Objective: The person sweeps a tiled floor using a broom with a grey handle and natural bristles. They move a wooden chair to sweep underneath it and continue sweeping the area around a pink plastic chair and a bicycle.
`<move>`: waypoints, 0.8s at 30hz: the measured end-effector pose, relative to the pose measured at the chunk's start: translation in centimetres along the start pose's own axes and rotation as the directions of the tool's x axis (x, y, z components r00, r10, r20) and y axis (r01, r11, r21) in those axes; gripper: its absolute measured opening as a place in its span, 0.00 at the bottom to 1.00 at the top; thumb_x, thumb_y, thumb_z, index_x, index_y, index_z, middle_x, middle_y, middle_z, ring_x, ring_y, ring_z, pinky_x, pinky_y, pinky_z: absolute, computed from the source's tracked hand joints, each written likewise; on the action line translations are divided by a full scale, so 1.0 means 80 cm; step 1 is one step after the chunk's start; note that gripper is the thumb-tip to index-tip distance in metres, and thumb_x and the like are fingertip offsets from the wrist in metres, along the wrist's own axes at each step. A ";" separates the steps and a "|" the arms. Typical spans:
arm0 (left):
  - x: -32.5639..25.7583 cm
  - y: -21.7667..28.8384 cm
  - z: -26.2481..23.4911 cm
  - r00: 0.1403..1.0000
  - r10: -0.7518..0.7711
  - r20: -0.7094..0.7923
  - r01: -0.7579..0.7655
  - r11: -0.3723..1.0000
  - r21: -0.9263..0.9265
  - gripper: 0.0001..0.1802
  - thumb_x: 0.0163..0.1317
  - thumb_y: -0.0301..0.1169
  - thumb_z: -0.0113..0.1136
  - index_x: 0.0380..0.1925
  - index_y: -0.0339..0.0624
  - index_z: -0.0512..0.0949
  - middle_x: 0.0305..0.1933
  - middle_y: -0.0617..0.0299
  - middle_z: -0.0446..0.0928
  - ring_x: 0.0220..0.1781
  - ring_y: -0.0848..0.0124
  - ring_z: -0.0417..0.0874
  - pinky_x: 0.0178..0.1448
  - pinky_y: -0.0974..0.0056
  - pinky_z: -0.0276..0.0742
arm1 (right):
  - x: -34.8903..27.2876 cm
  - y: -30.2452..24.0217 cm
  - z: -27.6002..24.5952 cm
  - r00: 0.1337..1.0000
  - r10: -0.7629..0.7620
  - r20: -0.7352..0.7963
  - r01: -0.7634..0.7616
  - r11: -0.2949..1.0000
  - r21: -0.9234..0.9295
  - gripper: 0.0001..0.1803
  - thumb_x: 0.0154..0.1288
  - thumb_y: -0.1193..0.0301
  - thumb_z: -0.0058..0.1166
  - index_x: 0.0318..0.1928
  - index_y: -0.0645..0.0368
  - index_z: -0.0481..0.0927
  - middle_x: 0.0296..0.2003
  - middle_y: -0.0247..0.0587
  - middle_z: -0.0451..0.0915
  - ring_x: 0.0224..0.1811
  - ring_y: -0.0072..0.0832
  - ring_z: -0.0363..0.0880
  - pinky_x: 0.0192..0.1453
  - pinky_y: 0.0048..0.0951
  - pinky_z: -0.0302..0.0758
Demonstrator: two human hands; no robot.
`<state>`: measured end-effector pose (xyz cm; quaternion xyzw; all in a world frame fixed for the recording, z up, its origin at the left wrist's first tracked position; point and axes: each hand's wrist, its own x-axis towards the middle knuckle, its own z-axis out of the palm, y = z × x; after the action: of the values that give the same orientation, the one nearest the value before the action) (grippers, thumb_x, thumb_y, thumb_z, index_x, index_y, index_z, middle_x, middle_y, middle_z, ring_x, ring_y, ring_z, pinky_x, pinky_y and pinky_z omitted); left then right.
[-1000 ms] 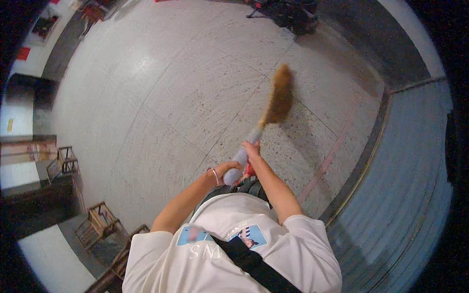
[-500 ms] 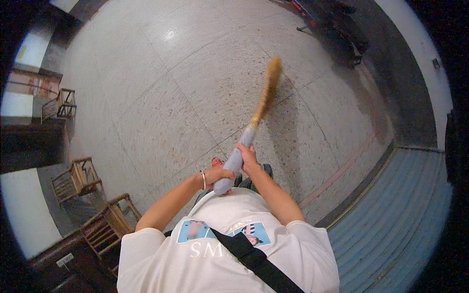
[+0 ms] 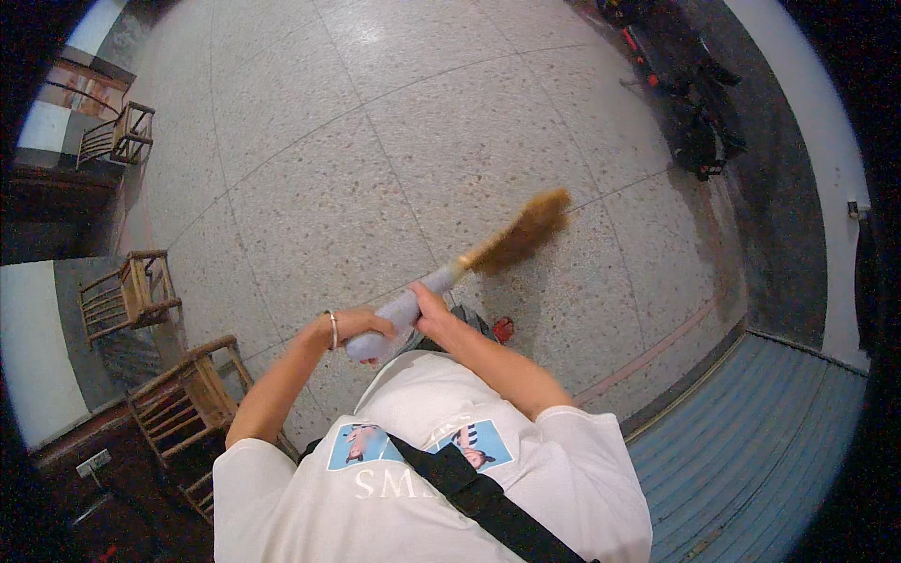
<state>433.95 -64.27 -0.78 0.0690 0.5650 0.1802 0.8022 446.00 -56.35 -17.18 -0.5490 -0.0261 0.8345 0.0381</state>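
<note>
Both hands clamped on broom; speckled terrazzo floor; wooden chairs left.

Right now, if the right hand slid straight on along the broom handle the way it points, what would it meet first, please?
The right hand points up the handle, so it would probably first meet the brown bristles, then the speckled floor beyond; depth is unclear.

Even indoor light, broom head motion-blurred, fisheye edges dark.
</note>
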 end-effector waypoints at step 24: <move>0.230 0.244 0.079 0.925 -0.034 0.379 -0.024 0.989 0.147 0.19 0.42 0.39 0.61 0.30 0.39 0.71 0.27 0.53 0.73 0.24 0.63 0.77 0.27 0.61 0.78 | -0.004 -0.279 -0.154 0.801 -0.399 -0.446 0.481 0.873 0.084 0.18 0.45 0.63 0.53 0.37 0.59 0.69 0.30 0.41 0.72 0.31 0.37 0.73 0.35 0.40 0.72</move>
<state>441.19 -38.86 -8.65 0.1607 0.4108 0.1187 0.8896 458.23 -34.12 -19.87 -0.6856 -0.0638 0.6651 0.2890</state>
